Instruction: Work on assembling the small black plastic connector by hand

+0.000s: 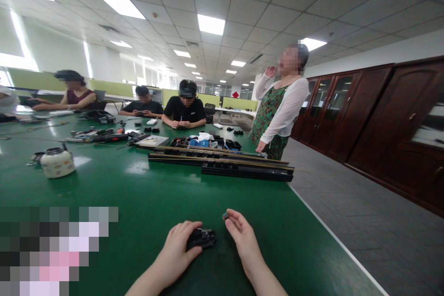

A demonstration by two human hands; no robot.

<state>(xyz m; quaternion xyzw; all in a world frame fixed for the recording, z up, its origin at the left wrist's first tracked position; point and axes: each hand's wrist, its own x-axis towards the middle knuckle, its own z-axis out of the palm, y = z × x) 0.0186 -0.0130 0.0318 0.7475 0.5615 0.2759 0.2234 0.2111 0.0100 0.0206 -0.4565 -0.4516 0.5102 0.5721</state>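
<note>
My left hand (178,245) rests on the green table (138,185) near its front edge, fingers wrapped round a small black plastic part (203,237). Just to its right, my right hand (241,231) is curled in a pinch, with a tiny dark piece (225,216) between thumb and fingertip. The two hands are close together, a few centimetres apart.
Long black rails (222,164) lie across the table's middle, with a white jar (57,162) to the left and scattered tools and parts beyond. Three people sit at the far side; one stands at the right corner. Dark wooden cabinets (381,125) line the right wall.
</note>
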